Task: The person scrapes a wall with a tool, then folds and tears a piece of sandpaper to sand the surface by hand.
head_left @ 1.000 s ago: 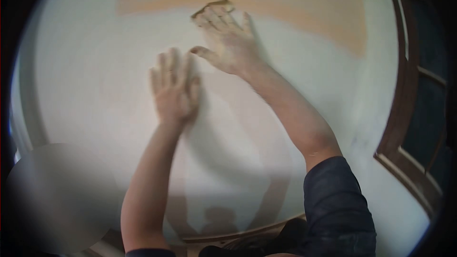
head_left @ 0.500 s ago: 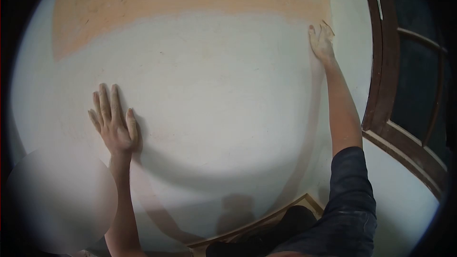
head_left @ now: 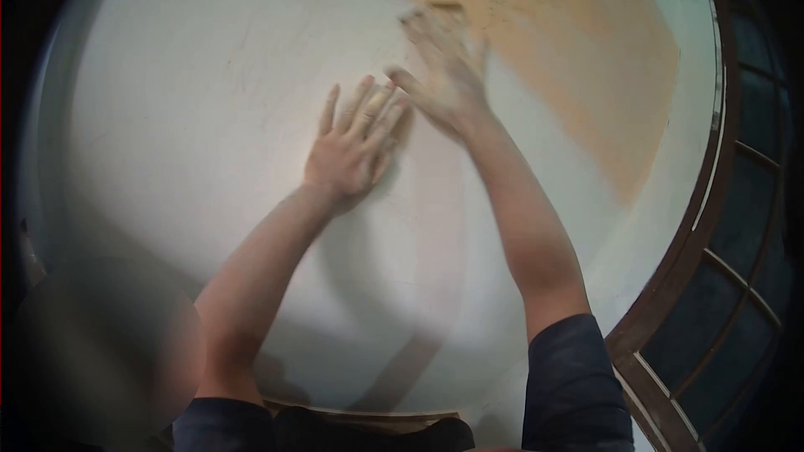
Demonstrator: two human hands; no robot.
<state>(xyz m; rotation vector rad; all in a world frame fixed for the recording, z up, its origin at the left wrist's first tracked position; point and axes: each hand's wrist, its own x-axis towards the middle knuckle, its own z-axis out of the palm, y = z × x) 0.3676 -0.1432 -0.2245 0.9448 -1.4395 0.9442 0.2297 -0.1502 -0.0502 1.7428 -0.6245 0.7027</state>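
The pale wall (head_left: 251,75) bears a large orange-tan patch (head_left: 569,42) at its upper right. My left hand (head_left: 356,138) lies against the pale part, fingers extended and a little apart, holding nothing. Just to its right and higher up is my right hand (head_left: 444,75), blurred by motion. It presses a small thin brownish sheet (head_left: 450,8), seemingly sandpaper, on the wall near the patch's edge; most of the sheet is hidden under the fingers. Pale dust coats the fingers of both hands.
A brown-framed window (head_left: 670,293) with dark panes curves down the right side. Along the bottom runs a light brown ledge or edge (head_left: 402,415). A large blurred round area (head_left: 109,343) covers the lower left.
The view has shifted, with the orange patch now at the upper right. My hands have come close together, the right moving leftward with the sheet. My left hand is higher on the wall.
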